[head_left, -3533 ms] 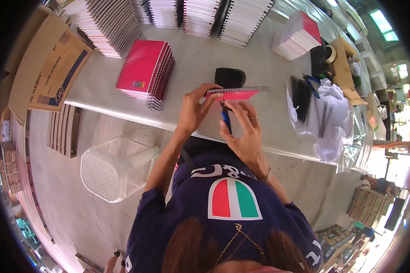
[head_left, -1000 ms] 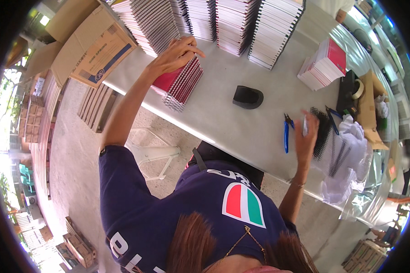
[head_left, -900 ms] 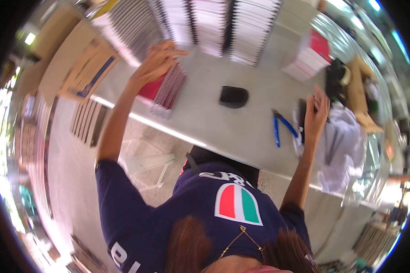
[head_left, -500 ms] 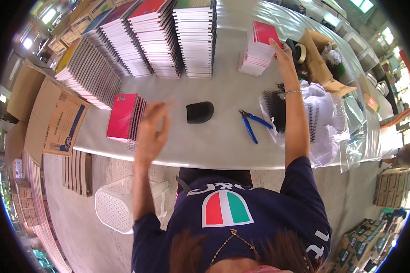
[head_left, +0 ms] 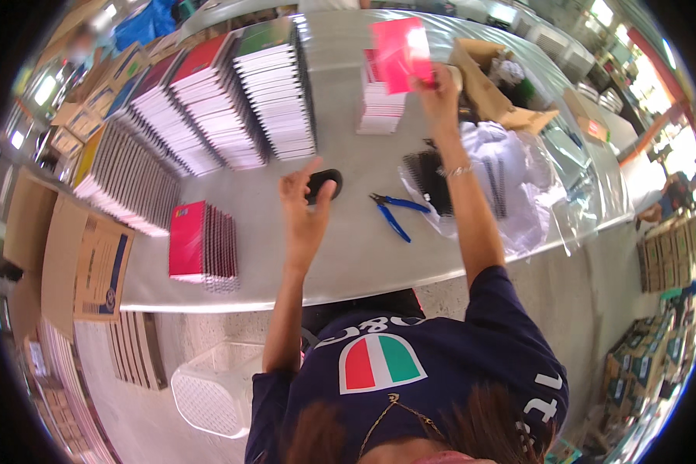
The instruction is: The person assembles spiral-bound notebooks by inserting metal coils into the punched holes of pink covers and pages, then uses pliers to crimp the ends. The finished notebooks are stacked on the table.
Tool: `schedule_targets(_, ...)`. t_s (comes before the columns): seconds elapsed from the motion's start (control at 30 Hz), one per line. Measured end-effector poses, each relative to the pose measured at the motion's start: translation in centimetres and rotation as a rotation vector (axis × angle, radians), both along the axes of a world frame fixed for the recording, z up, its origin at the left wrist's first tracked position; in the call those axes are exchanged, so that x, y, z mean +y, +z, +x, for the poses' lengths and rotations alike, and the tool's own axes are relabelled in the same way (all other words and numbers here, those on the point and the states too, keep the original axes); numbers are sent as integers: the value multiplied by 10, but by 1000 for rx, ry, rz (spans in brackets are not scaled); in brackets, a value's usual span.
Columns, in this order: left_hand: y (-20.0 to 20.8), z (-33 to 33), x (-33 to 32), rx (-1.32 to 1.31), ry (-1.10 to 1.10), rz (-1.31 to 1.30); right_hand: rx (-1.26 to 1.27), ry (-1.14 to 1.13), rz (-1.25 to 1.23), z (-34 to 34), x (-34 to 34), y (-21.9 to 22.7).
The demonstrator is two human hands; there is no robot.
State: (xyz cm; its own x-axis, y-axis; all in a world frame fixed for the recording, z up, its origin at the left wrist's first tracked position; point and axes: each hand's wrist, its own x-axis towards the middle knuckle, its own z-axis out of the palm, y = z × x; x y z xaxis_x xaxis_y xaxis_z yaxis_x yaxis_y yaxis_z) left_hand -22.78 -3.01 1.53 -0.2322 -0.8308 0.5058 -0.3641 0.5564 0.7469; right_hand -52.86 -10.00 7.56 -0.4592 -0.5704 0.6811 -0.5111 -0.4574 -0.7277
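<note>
My right hand [head_left: 439, 97] grips a pink-covered notebook [head_left: 399, 52] by its near right corner, raised over a stack of white-paged notebooks [head_left: 380, 114]. Whether wire binds its edge is too blurred to tell. With fingers and thumb apart, my left hand [head_left: 305, 207] hovers over the table beside a small black rounded block [head_left: 331, 184] and partly covers it. Blue-handled cutting pliers [head_left: 394, 216] lie open to the right of that block. Black wire binding coils [head_left: 425, 179] rest on plastic next to my right forearm. At the left sits a short pile of pink spiral notebooks [head_left: 189, 243].
Tall stacks of notebooks with green [head_left: 267, 37], red [head_left: 199, 58] and yellow [head_left: 93, 155] covers line the far left. A cardboard box [head_left: 93, 263] stands at the left edge. Crumpled white plastic [head_left: 510, 185] and an opened carton [head_left: 479, 58] lie right. A white stool [head_left: 213, 387] is below.
My right hand has lifted the pink notebook off the stack. My left hand has moved right, from beside the spiral notebooks to the black block. The whole view has shifted.
</note>
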Motion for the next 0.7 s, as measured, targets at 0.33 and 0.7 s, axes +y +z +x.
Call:
schedule_targets(0.33, 51, 11, 39, 265, -292, 261, -76, 623, 420, 110, 160, -46)
schedule_targets(0.7, 7, 47, 54, -860, 41, -61, 355, -757, 1035, -54, 227, -111)
